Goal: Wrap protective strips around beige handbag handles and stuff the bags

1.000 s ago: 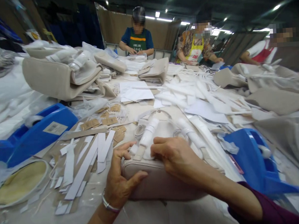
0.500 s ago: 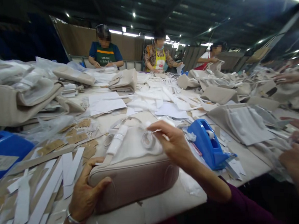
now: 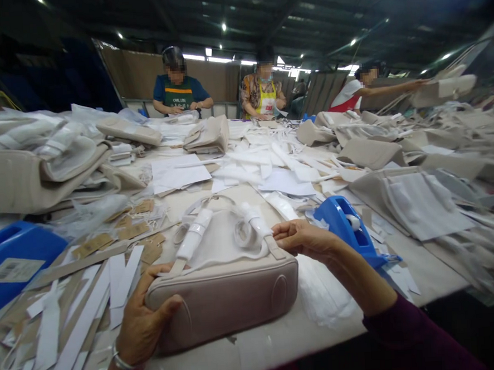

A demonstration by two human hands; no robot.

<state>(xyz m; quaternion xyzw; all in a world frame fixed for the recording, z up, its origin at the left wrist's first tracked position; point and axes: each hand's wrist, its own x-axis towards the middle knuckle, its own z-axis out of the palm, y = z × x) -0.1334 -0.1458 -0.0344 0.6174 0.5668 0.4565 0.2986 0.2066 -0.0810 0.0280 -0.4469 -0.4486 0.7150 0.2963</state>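
A beige bag (image 3: 224, 303) lies on the table in front of me, its long flat side towards me. My left hand (image 3: 148, 316) is closed on its left end, thumb on the near face and fingers over the top edge. Two straps sit on top: the left strap (image 3: 194, 233) and the right strap (image 3: 255, 222), each partly wrapped in white padding, with white rolls beside them. My right hand (image 3: 303, 240) is at the bag's upper right corner, its bent fingertips closed against the lower end of the right strap.
Blue tape dispensers stand to the right (image 3: 350, 229) and left (image 3: 19, 263). White paper strips (image 3: 77, 324) and brown tags (image 3: 94, 244) cover the left side. More bags (image 3: 374, 152) and a stack of white sheets (image 3: 424, 202) lie right. Several co-workers (image 3: 181, 91) stand across the table.
My right hand has moved from the white roll on top down and right to the strap's lower end. My left hand keeps its hold. A co-worker at far right now holds out a bag.
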